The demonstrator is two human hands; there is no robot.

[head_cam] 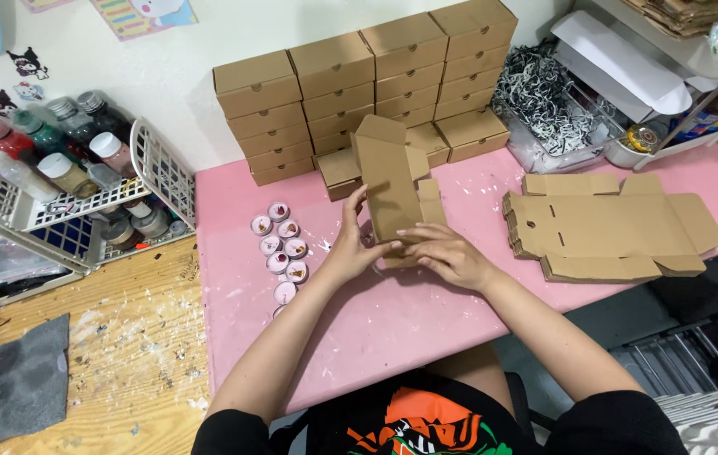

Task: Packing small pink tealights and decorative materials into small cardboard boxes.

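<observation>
Gripping brown cardboard box, both hands

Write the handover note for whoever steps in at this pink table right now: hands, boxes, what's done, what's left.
Left hand: gripping the left side of a half-folded cardboard box, flap standing up.
Right hand: pressing the box's lower right edge on the pink table.
Done: folded boxes stacked in rows against the wall.
Left: this box not yet closed; a pile of flat blanks lies to the right.
Nearby: small round candles in two rows left of the hands, shredded paper filler behind the blanks.
</observation>
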